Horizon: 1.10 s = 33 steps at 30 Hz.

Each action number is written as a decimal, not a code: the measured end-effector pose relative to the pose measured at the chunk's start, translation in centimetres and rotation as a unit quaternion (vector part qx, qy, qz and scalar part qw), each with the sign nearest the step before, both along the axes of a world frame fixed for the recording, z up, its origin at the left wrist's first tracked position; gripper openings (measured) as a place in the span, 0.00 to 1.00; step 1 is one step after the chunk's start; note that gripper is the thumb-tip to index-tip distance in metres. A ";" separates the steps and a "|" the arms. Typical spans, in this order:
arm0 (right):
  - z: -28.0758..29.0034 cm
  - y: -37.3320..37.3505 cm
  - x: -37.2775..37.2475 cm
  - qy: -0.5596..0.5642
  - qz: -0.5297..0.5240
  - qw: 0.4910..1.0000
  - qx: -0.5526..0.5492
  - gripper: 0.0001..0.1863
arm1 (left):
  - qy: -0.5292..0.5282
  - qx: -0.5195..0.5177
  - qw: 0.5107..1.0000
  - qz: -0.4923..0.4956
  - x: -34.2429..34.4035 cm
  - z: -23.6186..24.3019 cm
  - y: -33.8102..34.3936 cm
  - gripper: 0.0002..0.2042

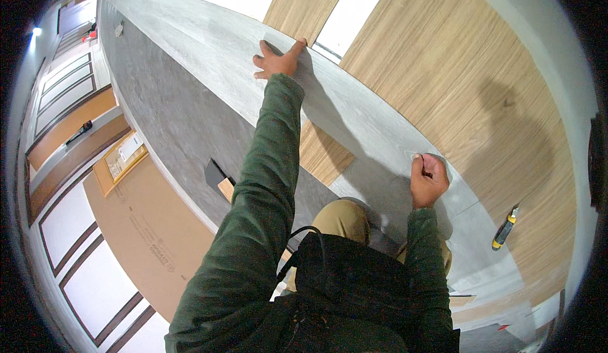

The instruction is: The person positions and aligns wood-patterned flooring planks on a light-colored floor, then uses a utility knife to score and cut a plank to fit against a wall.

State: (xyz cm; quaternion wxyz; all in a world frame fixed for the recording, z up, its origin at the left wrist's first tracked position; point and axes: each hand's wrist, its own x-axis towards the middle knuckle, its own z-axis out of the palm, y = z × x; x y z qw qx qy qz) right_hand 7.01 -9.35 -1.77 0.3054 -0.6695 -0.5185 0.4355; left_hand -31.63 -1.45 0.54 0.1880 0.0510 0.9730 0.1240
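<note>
My left hand (278, 60) lies with its fingers spread on a long light-grey floor plank (209, 49). Its thumb reaches the plank's far edge, beside the end of a wood-toned plank (307, 4). My right hand (429, 182) rests further right on the grey planking, closed with its fingers curled in; whether anything small is inside is hidden. Right of that hand, a yellow-and-black utility knife (505, 229) lies across the seam between grey and wood-toned planks (437, 61). A short wood-toned piece (324, 153) shows just right of my left forearm.
Dark grey flooring (183, 68) runs along the left. Beyond it lie a large brown board (152, 226) and a yellow-edged box (120, 156). A dark flat piece (216, 172) sits beside my left arm. A white strip (354, 17) shows between wood-toned planks. My knees are low over the floor.
</note>
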 end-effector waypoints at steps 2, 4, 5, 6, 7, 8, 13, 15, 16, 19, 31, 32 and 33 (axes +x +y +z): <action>-0.2 -0.2 0.0 0.009 -0.004 1.000 -0.015 0.07 | 0.009 -0.001 1.000 -0.002 0.4 -0.6 -0.5 0.60; -0.4 -0.5 -0.1 0.018 -0.007 0.999 -0.031 0.07 | 0.042 -0.017 0.999 -0.018 0.7 -1.3 -1.1 0.59; -0.5 -0.5 0.0 0.015 -0.008 1.000 -0.020 0.07 | 0.040 -0.015 0.999 -0.017 1.0 -1.4 -1.0 0.59; -0.7 -0.5 0.1 0.012 -0.010 1.000 -0.009 0.08 | 0.043 -0.017 0.999 -0.021 1.2 -1.5 -1.0 0.59; -0.8 -0.5 0.2 0.011 -0.009 1.000 -0.007 0.08 | 0.046 -0.020 0.998 -0.026 1.4 -1.5 -0.9 0.59; -0.9 -0.6 0.2 0.012 -0.013 1.000 -0.014 0.08 | 0.043 -0.020 0.999 -0.025 1.9 -1.3 -0.7 0.59; -0.6 -0.6 -0.2 0.018 -0.019 1.000 -0.015 0.08 | 0.165 0.064 0.973 -0.146 3.5 -3.0 -2.2 0.46; -0.4 -0.5 0.0 0.014 -0.017 0.999 -0.037 0.08 | 0.186 0.125 0.951 -0.211 4.6 -3.3 -2.9 0.32; -0.7 -0.5 0.2 0.012 -0.018 0.999 -0.037 0.08 | 0.164 0.129 0.936 -0.282 4.7 -3.2 -3.2 0.26; -1.0 -0.8 0.3 0.000 -0.014 1.000 0.001 0.09 | 0.157 0.142 0.907 -0.365 5.1 -2.9 -3.4 0.13; -0.8 -0.7 0.4 -0.008 -0.002 1.000 0.005 0.09 | 0.149 0.134 0.882 -0.426 4.1 -3.1 -3.6 0.09; -0.5 -0.5 0.1 -0.002 -0.005 1.000 0.003 0.09 | 0.149 0.141 0.879 -0.430 4.0 -3.1 -3.6 0.08; -0.3 -0.4 0.0 0.004 -0.007 1.000 0.002 0.08 | 0.149 0.148 0.877 -0.432 3.9 -3.1 -3.7 0.08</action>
